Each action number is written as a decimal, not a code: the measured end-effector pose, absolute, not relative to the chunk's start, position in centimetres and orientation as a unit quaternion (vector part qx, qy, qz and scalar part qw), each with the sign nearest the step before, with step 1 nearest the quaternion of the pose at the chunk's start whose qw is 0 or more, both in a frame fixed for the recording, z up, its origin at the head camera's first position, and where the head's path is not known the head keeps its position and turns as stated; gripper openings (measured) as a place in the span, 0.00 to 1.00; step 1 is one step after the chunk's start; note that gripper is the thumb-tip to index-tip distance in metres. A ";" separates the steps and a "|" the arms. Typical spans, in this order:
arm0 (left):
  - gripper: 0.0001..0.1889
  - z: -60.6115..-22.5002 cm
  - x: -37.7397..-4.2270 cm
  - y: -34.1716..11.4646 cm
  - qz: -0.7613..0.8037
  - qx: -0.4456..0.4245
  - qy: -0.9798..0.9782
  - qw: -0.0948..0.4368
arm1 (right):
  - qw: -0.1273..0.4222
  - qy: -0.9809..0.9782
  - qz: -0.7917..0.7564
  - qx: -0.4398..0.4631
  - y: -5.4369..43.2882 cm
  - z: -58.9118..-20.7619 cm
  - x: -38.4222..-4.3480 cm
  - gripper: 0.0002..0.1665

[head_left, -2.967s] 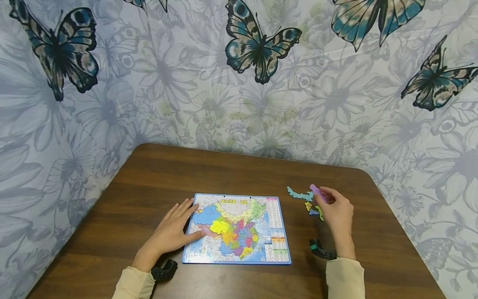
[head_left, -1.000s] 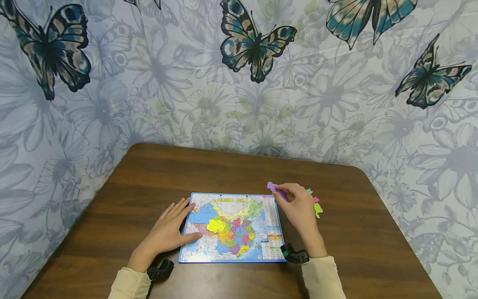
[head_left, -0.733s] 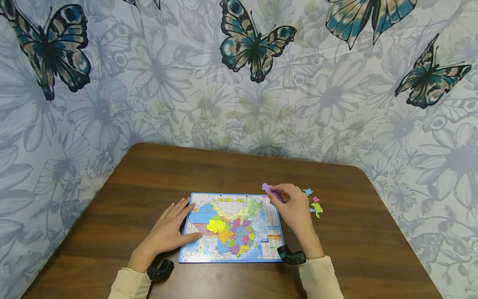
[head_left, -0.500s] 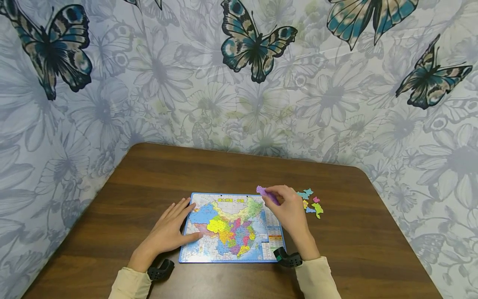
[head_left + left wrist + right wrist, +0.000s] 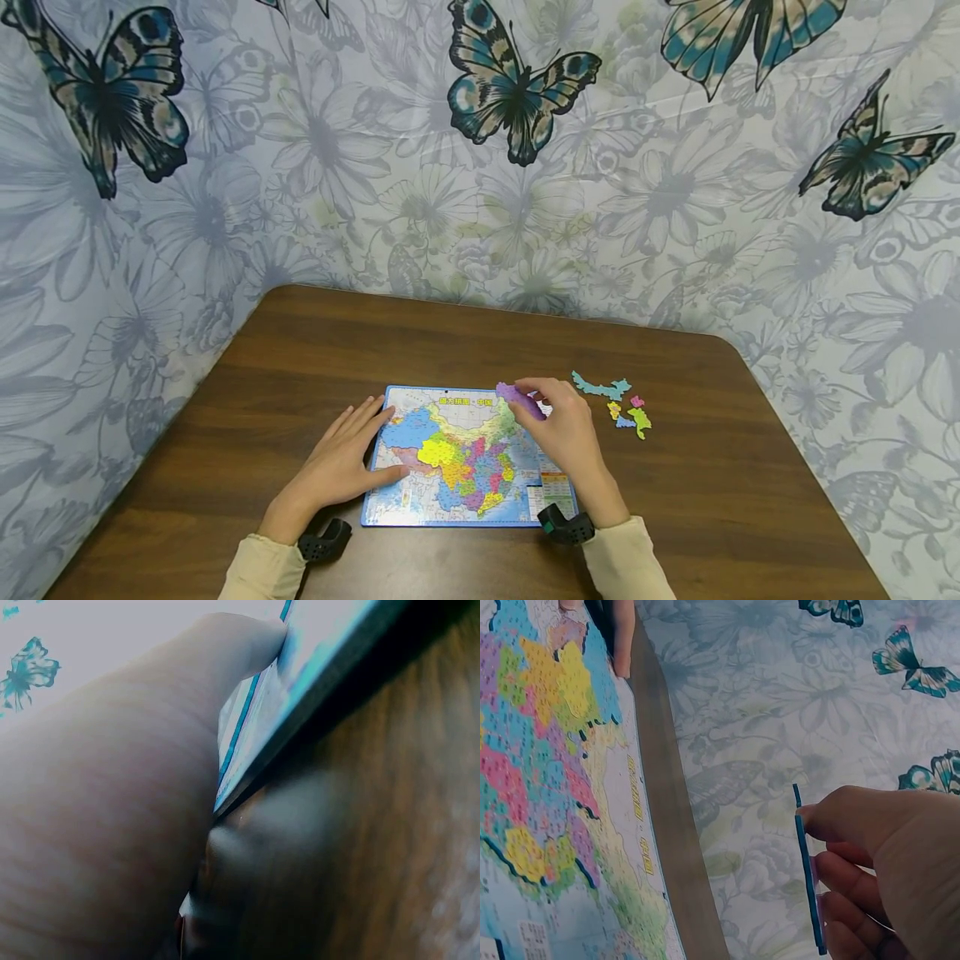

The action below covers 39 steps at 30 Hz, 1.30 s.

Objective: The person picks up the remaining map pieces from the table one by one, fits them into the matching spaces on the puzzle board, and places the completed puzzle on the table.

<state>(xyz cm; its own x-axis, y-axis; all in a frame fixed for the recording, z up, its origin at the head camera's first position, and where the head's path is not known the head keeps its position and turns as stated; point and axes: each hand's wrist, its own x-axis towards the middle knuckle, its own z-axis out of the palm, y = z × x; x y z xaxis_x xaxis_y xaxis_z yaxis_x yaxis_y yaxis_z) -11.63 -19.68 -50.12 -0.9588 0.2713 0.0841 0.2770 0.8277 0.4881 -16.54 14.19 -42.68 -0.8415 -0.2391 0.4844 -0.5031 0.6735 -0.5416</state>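
Observation:
A map puzzle board (image 5: 397, 507) with a blue rim lies on the table, many coloured pieces fitted in its middle. My left hand (image 5: 341, 462) rests on the board's left edge, fingers spread straight and thumb over the map. Above the board's upper right part, my right hand (image 5: 558, 425) pinches a purple puzzle piece (image 5: 517, 398) between thumb and fingers. In the right wrist view that puzzle piece (image 5: 808, 877) shows edge-on, apart from the board's surface. The left wrist view shows the left thumb (image 5: 255, 641) on the board's edge.
Right of the board lie loose puzzle pieces: a long teal piece (image 5: 600, 388), a small pink one (image 5: 637, 402), a yellow one (image 5: 614, 410), a blue one (image 5: 625, 422) and a green one (image 5: 640, 421). Behind the brown table (image 5: 337, 333) hangs a butterfly-patterned cloth (image 5: 337, 208).
My right hand has carried the purple piece leftward from the loose pieces to over the board's upper right. The teal and yellow pieces have come back into sight. The left hand stays put.

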 end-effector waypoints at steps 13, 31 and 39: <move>0.53 -50.0 -11.5 -19.7 -0.259 -0.142 -0.955 0.003 | 0.176 -0.893 0.342 0.232 12.4 -43.2 -15.8 0.16; 0.53 -49.9 -11.6 -19.7 -0.257 -0.141 -0.956 0.003 | 0.105 -0.899 0.339 0.257 10.7 -44.0 -15.2 0.14; 0.52 -49.8 -11.6 -19.7 -0.255 -0.142 -0.956 0.002 | 0.080 -0.905 0.331 0.254 10.0 -44.6 -14.7 0.14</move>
